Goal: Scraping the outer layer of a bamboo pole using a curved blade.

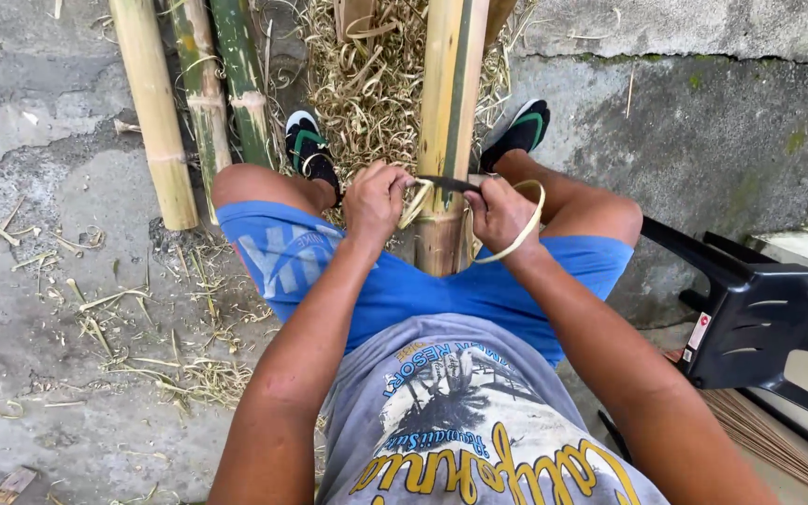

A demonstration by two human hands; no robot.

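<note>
Floor, far left: three bamboo poles [200,93] lie side by side on the concrete floor [39,309], one pale yellow, two greener; their skin looks whole, so they appear not yet worked; thin scraps [123,327] are strewn on the floor near them.

Left hand: the left hand [376,201] is a closed fist, its grip wrapped round the left end of a dark blade [448,183]; it sits just left of the pole being worked.

Pole in hand: a thick yellow bamboo pole [448,112] stands between the knees, running from the lap away to the far side; the blade lies straight across it near its near end.

Shaving: a pale curled strip [527,220] loops off the pole under the blade and round the right wrist; it seems to be a cut in hand, not ended.

Right hand: the right hand [500,213] is also closed, its grip clasped round the blade's right end, touching the pole's right side.

Heap beyond: a deep pile of curled shavings [367,84] lies at the far side round the pole and between the feet; judging by it, much scraping is already done.

What is left: the far length of the pole shows a green streak, so I judge skin remains to take off.

Right edge: a black plastic chair [759,318] stands near, well apart from the hands.
</note>
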